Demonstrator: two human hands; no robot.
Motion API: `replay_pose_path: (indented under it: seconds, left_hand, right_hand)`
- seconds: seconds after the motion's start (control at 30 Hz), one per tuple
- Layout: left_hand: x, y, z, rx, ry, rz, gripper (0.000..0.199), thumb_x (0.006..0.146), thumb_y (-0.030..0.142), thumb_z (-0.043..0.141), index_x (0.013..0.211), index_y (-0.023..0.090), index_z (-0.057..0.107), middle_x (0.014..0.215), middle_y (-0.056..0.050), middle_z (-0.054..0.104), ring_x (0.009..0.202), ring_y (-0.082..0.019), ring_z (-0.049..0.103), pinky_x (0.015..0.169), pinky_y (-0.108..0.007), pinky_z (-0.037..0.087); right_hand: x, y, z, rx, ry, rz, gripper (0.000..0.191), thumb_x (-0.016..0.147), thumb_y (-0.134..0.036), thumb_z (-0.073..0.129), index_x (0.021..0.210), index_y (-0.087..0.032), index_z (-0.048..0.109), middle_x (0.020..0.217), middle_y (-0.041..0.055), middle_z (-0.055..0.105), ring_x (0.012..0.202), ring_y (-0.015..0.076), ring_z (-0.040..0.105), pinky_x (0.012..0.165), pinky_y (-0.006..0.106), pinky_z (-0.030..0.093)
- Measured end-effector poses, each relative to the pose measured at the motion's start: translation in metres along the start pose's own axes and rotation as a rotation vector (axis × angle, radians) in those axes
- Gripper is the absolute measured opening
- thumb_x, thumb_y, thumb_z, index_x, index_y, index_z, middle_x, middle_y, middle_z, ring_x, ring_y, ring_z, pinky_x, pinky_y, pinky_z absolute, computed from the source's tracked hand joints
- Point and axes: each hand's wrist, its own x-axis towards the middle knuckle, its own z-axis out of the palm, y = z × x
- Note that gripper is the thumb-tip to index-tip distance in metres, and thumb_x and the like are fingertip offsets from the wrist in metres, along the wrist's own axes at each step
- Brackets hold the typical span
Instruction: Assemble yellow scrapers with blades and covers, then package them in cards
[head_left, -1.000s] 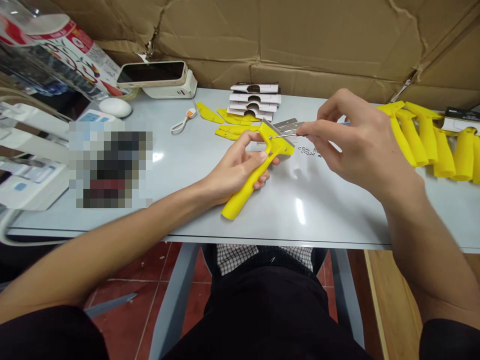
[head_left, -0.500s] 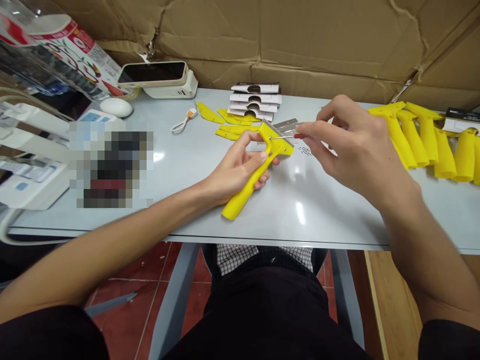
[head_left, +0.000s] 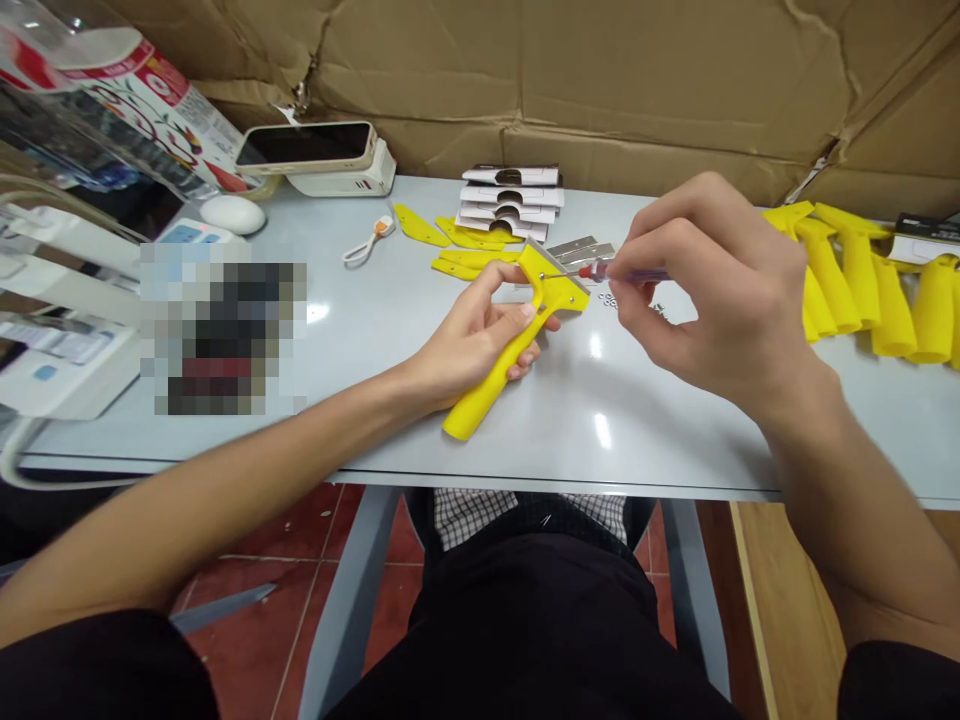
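Note:
My left hand (head_left: 491,330) is wrapped round the neck of a yellow scraper (head_left: 499,380), its head tilted up and its handle end toward me. A metal blade edge shows along the head, with two small screws in it. My right hand (head_left: 712,290) pinches a screwdriver (head_left: 596,271) with a red collar and a translucent handle. Its thin shaft reaches to the left screw on the scraper head. Just behind the head lie flat metal blades (head_left: 574,248). Small nuts (head_left: 609,299) are on the table beneath my right hand, partly hidden by it.
Yellow flat pieces (head_left: 469,262) and a stack of white card sleeves (head_left: 510,200) lie behind the scraper. Several yellow scraper handles (head_left: 892,300) stand at the right. At the left are a phone (head_left: 307,148), a short cable (head_left: 367,242), a bottle (head_left: 165,110) and a white mouse (head_left: 232,214).
My right hand has shifted slightly right and its fingers have changed position on the screwdriver, showing more of its handle. My left hand and the scraper have hardly moved.

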Motion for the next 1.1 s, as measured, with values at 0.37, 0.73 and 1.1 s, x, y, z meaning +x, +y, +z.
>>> replay_pose_path:
  seconds: [0.37, 0.73, 1.1]
  left_hand:
    - [0.0, -0.001, 0.0, -0.003, 0.011, -0.008, 0.041, 0.103, 0.03, 0.082, 0.124, 0.028, 0.047, 0.105, -0.004, 0.078, 0.061, -0.01, 0.061, 0.055, -0.025, 0.044]
    - [0.001, -0.001, -0.002, -0.006, -0.01, -0.003, 0.04, 0.105, 0.029, 0.08, 0.122, 0.029, 0.044, 0.104, -0.002, 0.078, 0.061, -0.009, 0.061, 0.055, -0.025, 0.044]
    - [0.002, -0.004, -0.004, -0.019, -0.016, -0.003, 0.039, 0.106, 0.029, 0.078, 0.126, 0.029, 0.045, 0.104, -0.003, 0.078, 0.06, -0.01, 0.062, 0.053, -0.025, 0.044]
  right_hand:
    - [-0.001, 0.008, -0.004, -0.024, -0.13, 0.023, 0.025, 0.108, -0.013, 0.054, 0.123, -0.025, 0.071, 0.125, 0.0124, 0.07, 0.099, 0.0247, 0.072, 0.077, 0.041, 0.062]
    - [-0.001, 0.008, -0.006, -0.151, -0.139, 0.047, 0.023, 0.116, -0.03, 0.052, 0.119, -0.022, 0.073, 0.106, 0.0095, 0.077, 0.084, 0.0252, 0.073, 0.07, 0.039, 0.051]
    - [-0.001, 0.007, -0.012, -0.13, -0.177, 0.113, 0.02, 0.112, -0.034, 0.056, 0.12, -0.024, 0.072, 0.094, 0.0054, 0.08, 0.079, 0.0261, 0.075, 0.068, 0.038, 0.05]
